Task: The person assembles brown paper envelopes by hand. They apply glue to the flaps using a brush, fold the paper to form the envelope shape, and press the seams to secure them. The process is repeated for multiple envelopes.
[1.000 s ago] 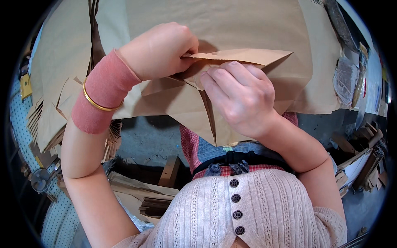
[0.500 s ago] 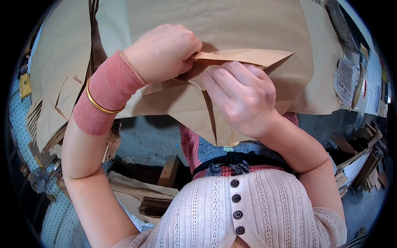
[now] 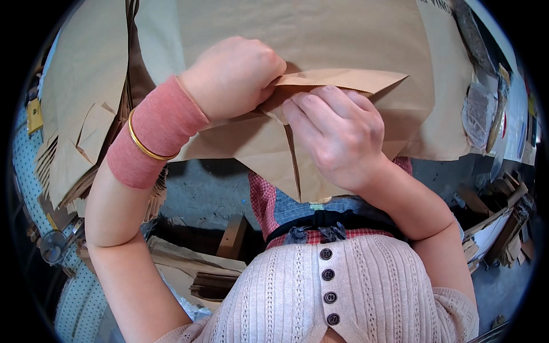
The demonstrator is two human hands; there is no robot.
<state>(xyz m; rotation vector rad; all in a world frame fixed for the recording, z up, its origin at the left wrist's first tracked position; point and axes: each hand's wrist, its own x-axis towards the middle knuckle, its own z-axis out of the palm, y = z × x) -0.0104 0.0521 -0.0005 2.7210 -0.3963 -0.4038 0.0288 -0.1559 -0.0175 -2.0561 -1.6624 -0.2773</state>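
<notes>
Head view: your left hand [image 3: 231, 77] and right hand [image 3: 337, 134] pinch the folded brown paper flap [image 3: 337, 80] above the large brown paper sheet [image 3: 320, 28]; left of it lie stacked cut brown paper pieces [image 3: 80, 143].

Cream ribbed knit cardigan [image 3: 343, 291] with dark buttons [image 3: 327, 275] at 6 o'clock, pink wristband [image 3: 157, 134] and gold bangle [image 3: 143, 143] at 9 o'clock, black belt [image 3: 331, 220], red checked fabric [image 3: 262, 200].

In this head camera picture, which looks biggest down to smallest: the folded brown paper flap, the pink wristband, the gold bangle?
1. Folded brown paper flap, widest.
2. Pink wristband.
3. Gold bangle, a thin ring.
The wristband is nearer the camera, so the first two are unsure.
</notes>
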